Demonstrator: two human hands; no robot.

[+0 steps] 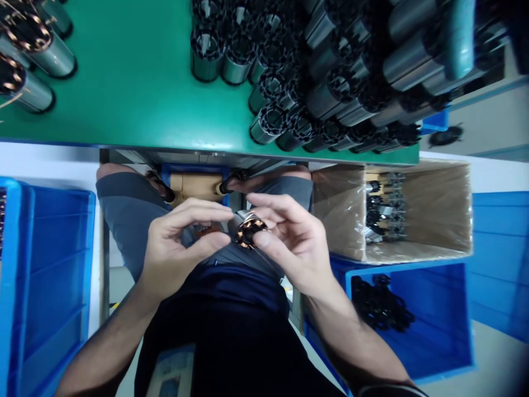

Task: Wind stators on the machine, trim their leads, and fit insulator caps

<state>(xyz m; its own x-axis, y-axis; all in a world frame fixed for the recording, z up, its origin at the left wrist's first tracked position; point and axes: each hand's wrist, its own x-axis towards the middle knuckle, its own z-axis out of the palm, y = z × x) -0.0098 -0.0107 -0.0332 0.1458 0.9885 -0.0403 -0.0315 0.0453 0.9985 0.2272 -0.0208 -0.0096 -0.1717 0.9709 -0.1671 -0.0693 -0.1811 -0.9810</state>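
Observation:
In my right hand (295, 237) is a motor stator (250, 229), a silvery cylinder with copper windings around its open end. The thumb presses on the rim of that end and the fingers curl behind. My left hand (184, 237) is just left of the stator, its thumb and fingers curved round a small copper-brown thing (210, 229), mostly hidden. Whether the left fingertips touch the stator I cannot tell. Both hands are above my lap, in front of the green table (136, 82).
Many stators with black end pieces (270, 122) stand and lie stacked at the table's right. Copper-wound stators (45, 47) lie at its far left. A lined carton (417, 253) and a blue bin (438, 314) of black parts are at right; another blue bin (58, 264) is at left.

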